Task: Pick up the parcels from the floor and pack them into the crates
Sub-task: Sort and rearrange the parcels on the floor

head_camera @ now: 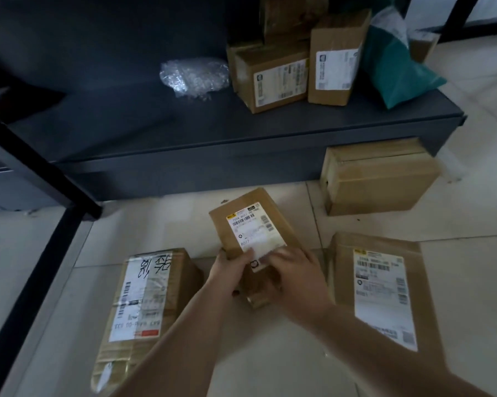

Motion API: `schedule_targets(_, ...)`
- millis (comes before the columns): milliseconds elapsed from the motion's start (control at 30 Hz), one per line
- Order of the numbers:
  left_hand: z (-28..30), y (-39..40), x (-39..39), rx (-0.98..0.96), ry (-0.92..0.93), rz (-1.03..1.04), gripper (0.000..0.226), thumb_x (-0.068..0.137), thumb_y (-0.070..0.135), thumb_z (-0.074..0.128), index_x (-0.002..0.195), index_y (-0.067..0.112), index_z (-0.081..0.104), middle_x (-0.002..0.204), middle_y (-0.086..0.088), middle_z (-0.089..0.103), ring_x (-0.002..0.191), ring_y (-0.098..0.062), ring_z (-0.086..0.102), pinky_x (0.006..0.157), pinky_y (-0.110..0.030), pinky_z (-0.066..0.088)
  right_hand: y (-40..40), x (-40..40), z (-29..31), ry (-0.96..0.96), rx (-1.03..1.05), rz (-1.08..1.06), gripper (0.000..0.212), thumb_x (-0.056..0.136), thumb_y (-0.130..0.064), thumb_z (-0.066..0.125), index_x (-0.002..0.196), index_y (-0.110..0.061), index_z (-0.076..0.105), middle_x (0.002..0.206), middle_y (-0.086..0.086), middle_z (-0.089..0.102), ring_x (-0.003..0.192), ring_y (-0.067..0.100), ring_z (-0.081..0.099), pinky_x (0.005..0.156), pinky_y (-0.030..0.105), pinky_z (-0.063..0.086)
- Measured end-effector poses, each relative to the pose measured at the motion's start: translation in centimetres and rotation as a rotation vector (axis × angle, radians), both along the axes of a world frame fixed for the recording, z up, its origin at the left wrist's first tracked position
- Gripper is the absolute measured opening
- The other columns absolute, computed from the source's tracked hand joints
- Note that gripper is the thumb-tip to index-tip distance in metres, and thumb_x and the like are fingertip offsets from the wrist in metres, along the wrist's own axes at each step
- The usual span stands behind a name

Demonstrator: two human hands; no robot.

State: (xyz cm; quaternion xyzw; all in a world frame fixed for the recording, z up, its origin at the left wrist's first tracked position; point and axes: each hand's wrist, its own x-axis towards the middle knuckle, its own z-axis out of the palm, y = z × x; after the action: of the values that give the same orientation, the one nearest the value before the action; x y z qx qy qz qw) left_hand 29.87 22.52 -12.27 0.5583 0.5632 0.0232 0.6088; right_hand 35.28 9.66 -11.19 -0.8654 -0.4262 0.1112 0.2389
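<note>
I am holding a small cardboard parcel (253, 239) above the tiled floor (270, 353), my left hand (230, 272) wrapping its near left edge and my right hand (296, 275) curling over its near right corner; both grips are grasping the parcel. It is tilting away from me, its far end pointing toward the dark grey shelf (241, 133) ahead. Its brown face is carrying a white shipping label (254, 233) with barcodes and a yellow tab at the top corner, and clear tape is running round its near end.

Open floor is lying between the parcel and the shelf's front edge. To my left a long taped parcel (147, 305) is lying flat, just beside my left forearm; to my right a flat labelled parcel (382, 296) is lying near my right wrist. A plain box (376, 179) is sitting against the shelf base at the right. On the shelf, boxes (273, 75) are crowding the right end beside a teal bag (396, 70), with crumpled bubble wrap (194, 75) left of them. A black frame post (40, 173) is slanting across the left side.
</note>
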Motion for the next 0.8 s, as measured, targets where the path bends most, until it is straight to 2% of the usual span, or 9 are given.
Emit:
schedule_targets(133,-1.2,-0.3,-0.7,0.079,-0.026,-0.051,0.052,0.085,0.036,0.063,0.133,0.032,0.044,0.111,0.0,0.063,0.097,-0.025,0.061,0.087,-0.044,0.053,-0.2,2.9,-0.4,0.198,-0.028,-0.263,0.052,0.091,-0.025,0.049,0.14,-0.017,0.036,0.126,0.003,0.053,0.11,0.02,0.052,0.091,0.033,0.041)
schedule_targets(200,-1.1,-0.4,-1.0,0.038,-0.06,-0.018,0.051,0.088,0.039,0.058,0.136,0.036,0.04,0.097,0.006,0.06,0.084,-0.018,0.06,0.073,-0.036,0.054,0.0,3.7,0.5,0.531,0.03,-0.355,0.043,0.096,-0.021,0.04,0.138,-0.013,0.041,0.116,0.007,0.061,0.094,0.022,0.059,0.072,0.033,0.044)
schedule_targets(300,-0.4,-0.3,-1.2,-0.083,-0.153,0.135,0.051,0.09,0.045,0.051,0.138,0.038,0.037,0.088,0.008,0.059,0.073,-0.012,0.059,0.053,-0.026,0.048,-0.1,3.9,1.9,0.814,0.205,-0.44,0.035,0.095,-0.014,0.038,0.125,-0.011,0.056,0.114,0.013,0.06,0.109,0.036,0.054,0.083,0.044,0.047)
schedule_targets(367,0.9,-0.1,-1.2,-0.109,-0.243,0.136,0.051,0.089,0.046,0.051,0.138,0.038,0.038,0.094,0.008,0.061,0.081,-0.014,0.062,0.059,-0.028,0.051,-0.2,3.3,3.1,0.832,0.354,-0.41,0.035,0.092,-0.01,0.041,0.118,-0.02,0.061,0.113,0.024,0.06,0.104,0.037,0.058,0.076,0.045,0.049)
schedule_targets(467,3.3,-0.1,-0.7,-0.083,-0.409,0.027,0.044,0.088,0.042,0.054,0.132,0.037,0.047,0.106,0.004,0.069,0.091,-0.019,0.069,0.068,-0.03,0.056,-1.2,3.4,5.3,0.691,0.621,-0.374,0.021,0.091,-0.019,0.051,0.092,-0.038,0.062,0.102,-0.003,0.061,0.091,0.011,0.062,0.071,0.022,0.046)
schedule_targets(567,6.1,-1.2,0.2,-0.076,-0.543,-0.13,0.038,0.087,0.05,0.05,0.116,0.029,0.062,0.098,0.004,0.074,0.084,-0.012,0.071,0.06,-0.024,0.054,-4.6,5.4,8.0,0.649,0.792,-0.455,0.008,0.089,-0.033,0.055,0.09,-0.031,0.063,0.092,-0.007,0.067,0.086,0.01,0.065,0.074,0.028,0.05)
schedule_targets(633,7.2,-3.1,1.1,0.034,-0.494,-0.292,0.032,0.09,0.051,0.045,0.1,0.031,0.068,0.089,0.008,0.075,0.078,-0.006,0.07,0.059,-0.02,0.051,-7.8,6.8,8.9,0.717,0.908,-0.554,0.004,0.088,-0.026,0.06,0.09,-0.026,0.063,0.084,-0.002,0.068,0.079,0.014,0.066,0.07,0.032,0.051)
schedule_targets(733,6.4,-6.9,2.1,0.22,-0.389,-0.43,0.028,0.098,0.029,0.04,0.083,0.022,0.063,0.066,0.009,0.068,0.057,0.0,0.062,0.052,-0.012,0.047,-12.8,6.2,7.5,0.631,0.736,-0.569,0.022,0.084,-0.014,0.064,0.097,-0.029,0.056,0.089,0.004,0.065,0.083,0.023,0.066,0.072,0.039,0.054)
schedule_targets(800,5.5,-8.6,2.2,0.211,-0.358,-0.449,0.027,0.099,0.019,0.038,0.08,0.015,0.057,0.069,0.001,0.063,0.052,-0.002,0.058,0.049,-0.014,0.043,-15.6,4.8,5.8,0.742,0.693,-0.627,0.022,0.085,-0.018,0.062,0.103,-0.027,0.054,0.092,0.0,0.066,0.085,0.021,0.066,0.069,0.035,0.053)
